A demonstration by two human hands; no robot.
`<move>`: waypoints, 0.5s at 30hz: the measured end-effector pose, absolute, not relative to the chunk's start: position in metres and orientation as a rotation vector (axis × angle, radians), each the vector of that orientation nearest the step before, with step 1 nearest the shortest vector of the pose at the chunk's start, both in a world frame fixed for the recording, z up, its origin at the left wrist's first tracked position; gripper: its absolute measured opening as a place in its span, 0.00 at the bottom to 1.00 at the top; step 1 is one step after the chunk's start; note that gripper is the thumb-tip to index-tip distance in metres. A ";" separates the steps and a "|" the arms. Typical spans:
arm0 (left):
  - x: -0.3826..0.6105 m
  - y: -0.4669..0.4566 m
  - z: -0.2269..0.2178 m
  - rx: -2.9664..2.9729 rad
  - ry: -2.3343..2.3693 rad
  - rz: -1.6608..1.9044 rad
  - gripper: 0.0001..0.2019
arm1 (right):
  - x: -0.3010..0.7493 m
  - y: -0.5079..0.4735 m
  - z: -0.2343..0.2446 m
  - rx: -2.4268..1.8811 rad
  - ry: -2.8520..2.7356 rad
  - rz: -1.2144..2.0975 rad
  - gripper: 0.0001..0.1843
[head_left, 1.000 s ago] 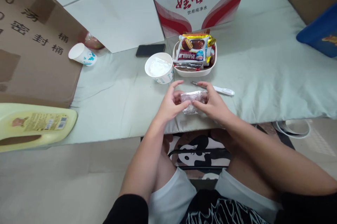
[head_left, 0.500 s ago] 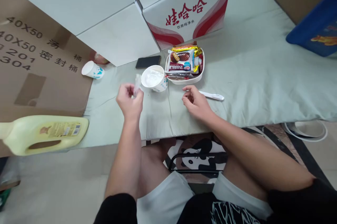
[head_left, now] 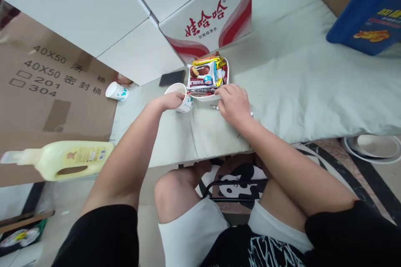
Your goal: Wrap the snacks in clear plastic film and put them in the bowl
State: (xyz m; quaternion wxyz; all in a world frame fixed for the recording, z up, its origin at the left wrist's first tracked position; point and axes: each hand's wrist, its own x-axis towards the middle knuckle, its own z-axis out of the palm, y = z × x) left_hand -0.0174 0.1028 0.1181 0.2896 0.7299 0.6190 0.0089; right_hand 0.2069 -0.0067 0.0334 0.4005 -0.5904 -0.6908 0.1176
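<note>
My left hand is at a white paper cup with a blue-green print, its curled fingers reaching over the rim. The cup hides the fingertips and whatever they hold. Beside it stands a white plastic tub full of wrapped snacks, with a chocolate-pie packet on top. My right hand bends over the tub's front rim, and its fingers close at the end of a dark snack packet. A slim white-handled tool lies on the cloth, mostly hidden beneath that hand.
Behind the tub are a black phone and a white-and-red carton. At left, another paper cup lies tipped near a brown carton. A yellow bottle lies at the near left; a blue container stands at right.
My left hand has moved from beside the cup, where it held a clear wrapper, to its rim. My right hand has moved up to the tub. The view has shifted slightly.
</note>
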 end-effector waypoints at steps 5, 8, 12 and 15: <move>0.001 0.106 0.135 2.235 1.759 -0.784 0.21 | 0.206 0.000 0.035 -1.575 -1.836 0.341 0.12; 0.013 0.102 0.149 2.443 1.943 -0.464 0.22 | 0.207 0.006 0.037 -1.593 -1.858 0.371 0.10; 0.030 0.092 0.156 2.641 1.836 0.026 0.29 | 0.213 0.011 0.041 -1.619 -1.843 0.399 0.11; 0.044 0.091 0.143 2.682 1.486 -0.077 0.53 | 0.222 0.012 0.045 -1.693 -1.817 0.410 0.13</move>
